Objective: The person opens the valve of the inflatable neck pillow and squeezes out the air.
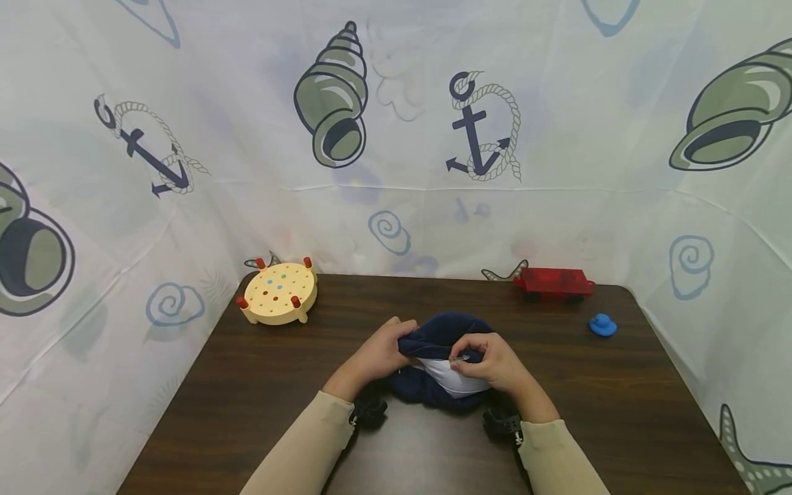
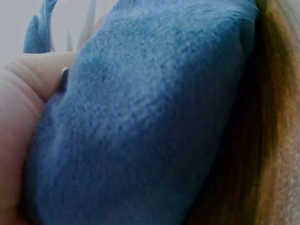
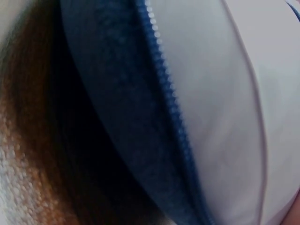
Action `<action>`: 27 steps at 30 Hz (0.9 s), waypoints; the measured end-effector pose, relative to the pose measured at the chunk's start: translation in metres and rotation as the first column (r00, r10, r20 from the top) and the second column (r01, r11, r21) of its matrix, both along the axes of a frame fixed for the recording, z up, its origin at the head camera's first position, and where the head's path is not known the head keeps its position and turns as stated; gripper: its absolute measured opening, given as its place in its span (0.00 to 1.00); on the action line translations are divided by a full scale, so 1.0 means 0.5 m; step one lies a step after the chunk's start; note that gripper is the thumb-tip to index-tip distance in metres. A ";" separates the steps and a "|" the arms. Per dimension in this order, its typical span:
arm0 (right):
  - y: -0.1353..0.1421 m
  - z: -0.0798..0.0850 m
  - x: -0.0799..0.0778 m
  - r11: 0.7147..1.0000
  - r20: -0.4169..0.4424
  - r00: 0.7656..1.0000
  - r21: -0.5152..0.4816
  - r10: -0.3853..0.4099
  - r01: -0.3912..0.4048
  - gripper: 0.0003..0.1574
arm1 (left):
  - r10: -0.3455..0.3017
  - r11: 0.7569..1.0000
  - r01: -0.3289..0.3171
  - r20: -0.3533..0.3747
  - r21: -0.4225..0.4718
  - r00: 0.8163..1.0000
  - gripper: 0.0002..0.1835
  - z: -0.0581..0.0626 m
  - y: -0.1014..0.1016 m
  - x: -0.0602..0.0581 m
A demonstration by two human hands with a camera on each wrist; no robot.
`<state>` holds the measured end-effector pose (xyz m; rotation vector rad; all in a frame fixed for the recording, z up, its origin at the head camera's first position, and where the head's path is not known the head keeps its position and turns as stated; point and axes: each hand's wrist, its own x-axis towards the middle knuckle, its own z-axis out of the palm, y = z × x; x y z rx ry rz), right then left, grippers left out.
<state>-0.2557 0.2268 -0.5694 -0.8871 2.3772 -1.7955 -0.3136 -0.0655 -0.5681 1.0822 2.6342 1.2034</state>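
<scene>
— Beige sleeves (image 1: 297, 450), bottom of frame. What's in hand?

— Navy zippered cloth (image 1: 445, 326), just below frame centre, on dark brown table (image 1: 247, 385). Left hand (image 1: 383, 350) grasps its left edge. Right hand (image 1: 495, 361) pinches a small pale piece (image 1: 461, 358) between thumb and finger, too small to identify, by the white lining (image 1: 452, 378).

— Elsewhere?

— Yellow pegged disc (image 1: 278, 295), left of centre; red wagon (image 1: 553, 282), right of centre; blue duck (image 1: 602, 326) below and right of it.
</scene>
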 end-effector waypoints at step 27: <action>-0.006 0.011 0.003 1.000 0.002 1.000 -0.015 0.027 -0.027 0.10 | -0.017 0.990 0.013 0.029 0.143 0.999 0.20 -0.012 -0.007 -0.006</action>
